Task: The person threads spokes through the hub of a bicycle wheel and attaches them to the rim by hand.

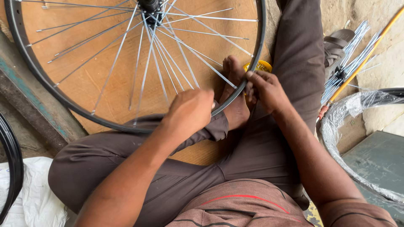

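Note:
A black bicycle wheel rim (31,69) with thin silver spokes (145,71) lies flat over a wooden board (90,82), its hub (149,5) at the top edge. My left hand (189,110) is closed at the near rim, fingers curled around something small I cannot make out. My right hand (266,90) pinches the rim where a spoke meets it. My bare foot (235,98) rests under the rim between both hands. A small yellow container (261,65) peeks out behind my right hand.
A bundle of loose spokes (347,63) and a yellow rod (366,56) lie at the right. A plastic-wrapped rim (343,122) curves beside a grey slab (378,162). Another black rim (12,164) and white sacking (35,193) sit at the lower left.

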